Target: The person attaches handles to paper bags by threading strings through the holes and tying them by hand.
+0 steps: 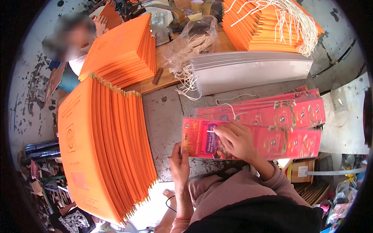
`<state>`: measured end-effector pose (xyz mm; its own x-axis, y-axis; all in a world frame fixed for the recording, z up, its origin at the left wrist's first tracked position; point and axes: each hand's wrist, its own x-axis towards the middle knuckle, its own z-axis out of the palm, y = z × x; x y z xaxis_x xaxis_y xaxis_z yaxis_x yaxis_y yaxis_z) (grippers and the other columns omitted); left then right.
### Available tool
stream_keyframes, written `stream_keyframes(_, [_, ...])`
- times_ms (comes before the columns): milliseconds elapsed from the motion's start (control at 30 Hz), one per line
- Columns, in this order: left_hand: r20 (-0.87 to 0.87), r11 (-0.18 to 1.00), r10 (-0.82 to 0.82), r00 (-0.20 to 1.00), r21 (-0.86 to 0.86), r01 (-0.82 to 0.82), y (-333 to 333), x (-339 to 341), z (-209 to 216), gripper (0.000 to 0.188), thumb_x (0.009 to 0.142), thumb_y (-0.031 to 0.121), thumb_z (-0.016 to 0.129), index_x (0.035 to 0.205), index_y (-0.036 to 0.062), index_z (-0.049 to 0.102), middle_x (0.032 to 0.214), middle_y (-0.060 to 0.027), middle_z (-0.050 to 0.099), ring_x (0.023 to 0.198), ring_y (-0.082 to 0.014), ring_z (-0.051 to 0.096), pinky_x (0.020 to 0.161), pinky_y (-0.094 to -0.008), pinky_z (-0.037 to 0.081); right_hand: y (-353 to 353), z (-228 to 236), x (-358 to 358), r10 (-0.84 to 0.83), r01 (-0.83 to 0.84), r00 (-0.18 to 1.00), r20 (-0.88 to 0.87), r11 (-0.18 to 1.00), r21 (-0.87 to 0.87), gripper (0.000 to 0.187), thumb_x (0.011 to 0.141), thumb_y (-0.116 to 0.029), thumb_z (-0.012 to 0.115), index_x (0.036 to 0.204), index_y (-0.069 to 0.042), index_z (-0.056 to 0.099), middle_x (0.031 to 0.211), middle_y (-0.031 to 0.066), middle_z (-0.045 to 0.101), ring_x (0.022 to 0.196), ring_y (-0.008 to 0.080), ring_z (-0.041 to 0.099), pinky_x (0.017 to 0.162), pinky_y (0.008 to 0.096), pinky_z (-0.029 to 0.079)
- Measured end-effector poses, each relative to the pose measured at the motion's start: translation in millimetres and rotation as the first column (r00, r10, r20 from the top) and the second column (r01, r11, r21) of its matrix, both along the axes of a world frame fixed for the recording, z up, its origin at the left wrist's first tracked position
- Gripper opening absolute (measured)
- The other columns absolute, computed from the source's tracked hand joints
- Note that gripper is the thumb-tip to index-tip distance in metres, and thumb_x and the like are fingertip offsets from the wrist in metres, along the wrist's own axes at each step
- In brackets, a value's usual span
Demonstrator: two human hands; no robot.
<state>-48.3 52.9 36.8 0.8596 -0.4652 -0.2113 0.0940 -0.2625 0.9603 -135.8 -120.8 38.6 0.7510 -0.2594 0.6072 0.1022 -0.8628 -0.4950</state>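
A long glossy red-pink printed card (285,143) with a purple panel near its left end lies across in front of me. My left hand (180,161) grips its lower left edge, thumb and fingers closed on it. Over the purple panel, my right hand (237,140) is bent in a pinch. A short bit of white cord (211,131) shows at its fingertips. Just beyond lies a fanned stack of similar red cards (260,112). A loose white cord (229,104) curls over that stack and runs down behind my right hand.
Orange folders stand in a thick row (116,143) at left, with another orange stack (120,54) behind. White cords (297,29) drape over orange folders (268,35) at far right. A grey-white stack (252,72) and a plastic bag of cords (198,40) stand between. Someone sits at far left.
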Motion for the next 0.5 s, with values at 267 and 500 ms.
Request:
stream_keyframes(267, [-0.224,0.962,0.091,0.97,-0.231,-0.144,0,-10,-32,0.017,0.09,0.008,0.046,0.101,-0.0034,0.05,0.083,-0.0036,0.055,0.073,-0.0062,0.049,0.066,-0.0203,0.041,-12,-2,14,0.132,-0.173,0.96,-0.247,0.973,-0.152,0.026,0.066,-0.005,0.062,0.091,-0.008,0.054,0.082,0.0031,0.055,0.07,0.0203,0.058,0.053,0.0308,0.045])
stream_keyframes(500, [-0.3,0.939,0.066,0.952,-0.303,-0.16,-10,-24,-17,0.016,0.089,0.007,0.047,0.102,-0.004,0.048,0.087,-0.0074,0.057,0.078,-0.0103,0.056,0.062,-0.024,0.05,-46,-9,31,0.26,-0.295,0.92,-0.294,0.952,-0.08,0.017,0.074,-0.005,0.061,0.089,-0.008,0.054,0.082,0.0037,0.056,0.067,0.0208,0.057,0.051,0.0326,0.044])
